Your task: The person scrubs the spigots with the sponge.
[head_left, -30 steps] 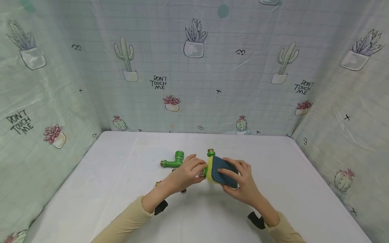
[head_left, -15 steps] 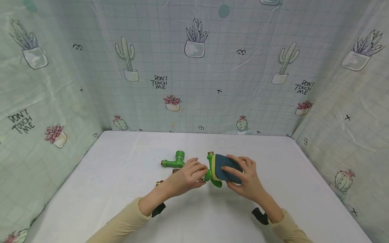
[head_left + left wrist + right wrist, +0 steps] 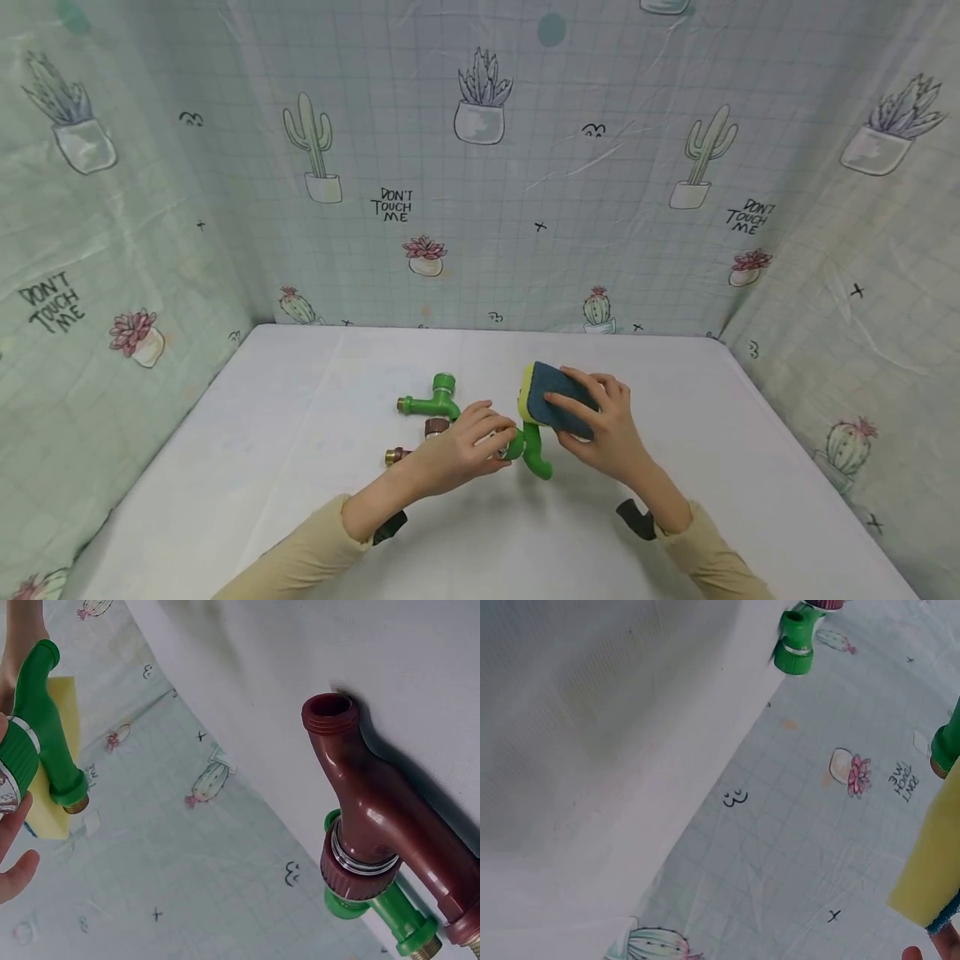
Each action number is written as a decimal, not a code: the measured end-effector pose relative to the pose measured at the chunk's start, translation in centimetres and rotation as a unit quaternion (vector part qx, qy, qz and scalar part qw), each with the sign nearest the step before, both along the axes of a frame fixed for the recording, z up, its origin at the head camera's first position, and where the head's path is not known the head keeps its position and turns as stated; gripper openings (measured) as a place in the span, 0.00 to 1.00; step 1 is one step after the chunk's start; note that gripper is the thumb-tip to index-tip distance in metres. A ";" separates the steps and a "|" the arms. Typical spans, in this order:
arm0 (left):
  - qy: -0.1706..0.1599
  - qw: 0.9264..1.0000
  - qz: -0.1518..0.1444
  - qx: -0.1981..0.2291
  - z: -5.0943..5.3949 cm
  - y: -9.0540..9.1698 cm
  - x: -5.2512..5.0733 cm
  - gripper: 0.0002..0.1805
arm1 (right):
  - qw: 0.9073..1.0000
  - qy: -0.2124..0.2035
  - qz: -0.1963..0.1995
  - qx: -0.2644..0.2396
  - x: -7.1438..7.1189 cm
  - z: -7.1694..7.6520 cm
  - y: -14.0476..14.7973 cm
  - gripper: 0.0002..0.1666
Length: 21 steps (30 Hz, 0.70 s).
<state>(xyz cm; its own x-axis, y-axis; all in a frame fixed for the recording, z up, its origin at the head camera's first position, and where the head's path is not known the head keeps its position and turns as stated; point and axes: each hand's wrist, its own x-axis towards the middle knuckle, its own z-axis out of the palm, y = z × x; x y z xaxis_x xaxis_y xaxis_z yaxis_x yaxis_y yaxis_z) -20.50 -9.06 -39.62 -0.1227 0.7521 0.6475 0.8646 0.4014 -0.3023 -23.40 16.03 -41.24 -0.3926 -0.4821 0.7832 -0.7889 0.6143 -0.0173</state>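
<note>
In the head view my left hand [image 3: 461, 452] pinches a green plastic tap [image 3: 536, 457] by its round knob, above the table. The left wrist view shows the tap's ribbed green knob, silvery knob end and brass-coloured threaded end. My right hand [image 3: 611, 429] grips a sponge [image 3: 561, 400], yellow with a dark blue scouring side. Its yellow face [image 3: 934, 862] lies against the tap's threaded-end half and hides that part in the head view. The tap's curved spout shows below the sponge.
On the white table [image 3: 337, 375], left of the hands, lie another green tap [image 3: 429, 406] and a dark red-brown tap [image 3: 375, 802], partly hidden behind the left hand in the head view. A patterned cloth [image 3: 540, 175] stands around the back and sides.
The sponge has slid along the tap from the spout side, dipping slightly right, then up towards the threaded end. More of the spout shows now. The left hand has dropped slightly, still holding the tap.
</note>
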 end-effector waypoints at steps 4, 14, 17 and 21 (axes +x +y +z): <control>0.004 1.000 -0.003 0.011 -0.1 -0.1 -0.1 0.23 | 1.000 -0.023 0.010 -0.010 0.4 -0.2 0.2 0.24; 0.020 0.999 0.014 0.046 0.4 -0.8 -0.8 0.24 | 0.996 -0.057 0.065 -0.004 2.5 -1.4 0.7 0.23; 0.020 0.998 0.014 0.053 0.5 -1.0 -0.9 0.24 | 0.997 -0.036 0.073 -0.001 3.0 -1.5 0.7 0.22; 0.020 0.998 0.011 0.060 0.5 -0.9 -0.8 0.23 | 0.997 -0.017 0.076 -0.007 3.0 -1.3 0.5 0.20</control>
